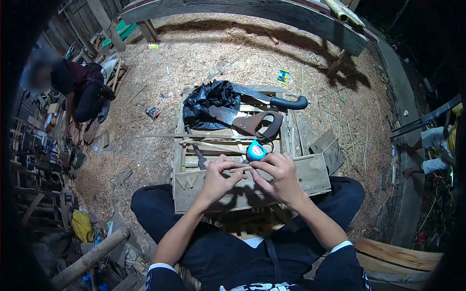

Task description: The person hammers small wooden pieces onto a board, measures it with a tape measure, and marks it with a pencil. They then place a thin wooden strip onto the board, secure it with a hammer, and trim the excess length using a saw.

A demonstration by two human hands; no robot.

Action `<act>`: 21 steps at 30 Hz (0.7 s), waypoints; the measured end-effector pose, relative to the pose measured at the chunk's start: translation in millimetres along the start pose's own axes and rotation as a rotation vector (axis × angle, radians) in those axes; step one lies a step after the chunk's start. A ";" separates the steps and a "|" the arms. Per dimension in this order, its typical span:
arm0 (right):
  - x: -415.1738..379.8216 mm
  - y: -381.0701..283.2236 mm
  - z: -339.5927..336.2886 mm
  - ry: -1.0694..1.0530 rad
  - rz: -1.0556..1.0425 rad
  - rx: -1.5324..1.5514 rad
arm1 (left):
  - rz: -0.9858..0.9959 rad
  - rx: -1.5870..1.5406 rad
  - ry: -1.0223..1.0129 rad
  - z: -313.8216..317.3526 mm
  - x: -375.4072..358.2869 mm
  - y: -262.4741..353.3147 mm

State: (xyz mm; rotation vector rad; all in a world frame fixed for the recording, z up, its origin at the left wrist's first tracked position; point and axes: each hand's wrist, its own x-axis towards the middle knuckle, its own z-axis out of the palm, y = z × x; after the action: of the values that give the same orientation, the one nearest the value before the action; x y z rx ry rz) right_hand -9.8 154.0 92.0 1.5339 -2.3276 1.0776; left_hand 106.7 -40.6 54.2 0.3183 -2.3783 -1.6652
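- The left hand (221, 177) is closed in a pinch, thumb and forefinger clamped on a thin wood strip (247, 168).
- The right hand (279, 177) looks pinched on the same strip from the other side, its fingertips just beside those of the left; the exact contact is too small to make out.
- The strip is up between the two hands, over the middle of the plank (310, 177) that lies across the near edge of the low slatted worktop (178, 150).
- To handle so slight a piece well, a light, even pinch seems best; a hard squeeze or a twist could snap it.
- Resting the wrists or little fingers on the plank would likely steady both hands.
- Turning the strip slowly under the light should show any rough fibre, and moving the fingertips along the grain rather than against it should lessen the risk of splinters.
- The teal tape measure (256, 151) stands just beyond the right hand, near the plank's far edge; a careless knuckle could knock it.
- The short wood pieces (187, 182) near the plank's left end are best left undisturbed, so the plank should not be tilted.
- The handsaw (252, 123) and, at the worktop's far right corner, the big knife (289, 102) lie beyond the tape measure; any reach that way should go to the handles.
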 end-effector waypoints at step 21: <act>2.0 -13.4 0.3 -0.046 0.190 0.061 | 0.017 0.131 -0.099 -6.7 -8.0 12.0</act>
State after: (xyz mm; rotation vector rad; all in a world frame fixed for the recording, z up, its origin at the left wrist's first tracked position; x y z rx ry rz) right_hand 0.6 149.4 99.2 1.3926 -2.5368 1.1772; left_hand 115.7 -40.2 67.3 0.2418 -2.5612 -1.5551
